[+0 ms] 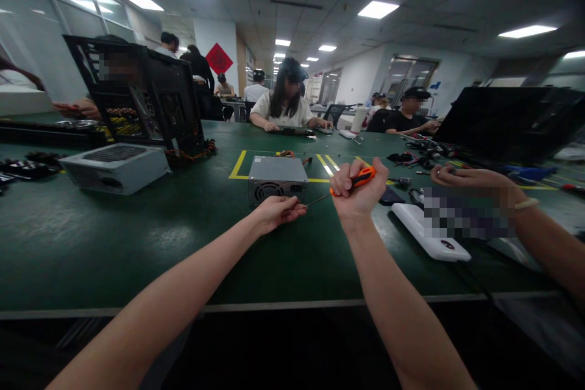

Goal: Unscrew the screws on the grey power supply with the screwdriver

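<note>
My right hand is wrapped round the orange and black handle of a screwdriver. Its thin shaft points left and slightly down towards my left hand. The fingers of that hand are drawn together at the screwdriver's tip; whatever they pinch is too small to make out. Just behind my left hand, a grey metal computer power supply stands on the green table, its fan grille and socket facing me. A bundle of cables comes out at its back.
To the left are a second power supply and an open black computer case. A white power bank lies at right, near a co-worker's hand. Tools and cables are scattered beyond. Another person sits opposite.
</note>
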{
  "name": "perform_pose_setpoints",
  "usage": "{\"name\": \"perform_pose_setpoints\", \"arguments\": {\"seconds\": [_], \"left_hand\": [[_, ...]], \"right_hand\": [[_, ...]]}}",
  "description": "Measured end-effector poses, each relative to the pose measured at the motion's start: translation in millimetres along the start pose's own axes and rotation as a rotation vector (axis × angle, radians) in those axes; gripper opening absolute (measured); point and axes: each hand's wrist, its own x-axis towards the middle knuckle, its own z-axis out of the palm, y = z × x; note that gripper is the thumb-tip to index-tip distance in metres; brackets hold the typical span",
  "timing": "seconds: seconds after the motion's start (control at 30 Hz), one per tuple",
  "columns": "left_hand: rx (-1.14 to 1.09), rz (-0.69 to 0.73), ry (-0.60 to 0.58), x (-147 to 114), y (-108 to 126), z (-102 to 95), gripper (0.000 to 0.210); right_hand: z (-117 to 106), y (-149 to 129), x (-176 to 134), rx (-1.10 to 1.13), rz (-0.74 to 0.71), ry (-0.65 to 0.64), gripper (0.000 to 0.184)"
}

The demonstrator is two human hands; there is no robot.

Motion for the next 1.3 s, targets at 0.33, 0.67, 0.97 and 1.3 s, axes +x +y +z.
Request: {"name": "perform_pose_setpoints", "arguments": {"seconds": [0.33,0.67,0.97,1.3], "left_hand": [[-0.088,-0.086,-0.164,-9.3,0.1,4.2,0.020],[-0.109,-0.083,-0.189,-17.0,3.6,10.9,0.016],[-0.111,-0.088,-0.187,-19.2,4.4,12.6,0.015],[-0.151,-0.009,-0.217,-19.8,17.4,2.7,0.020]], "right_hand": [[21.8,-10.2,-14.0,-0.071,-0.116,-0.017,0.042],[26.9,-12.4,-19.4,-0.040,-0.129,-0.046,0.043],[29.5,-15.2,-22.0,-0.059,-0.160,-0.070,0.042],[34.3,-9.1,-43.6,-0.331,-0.229,-0.193,0.033]]}}
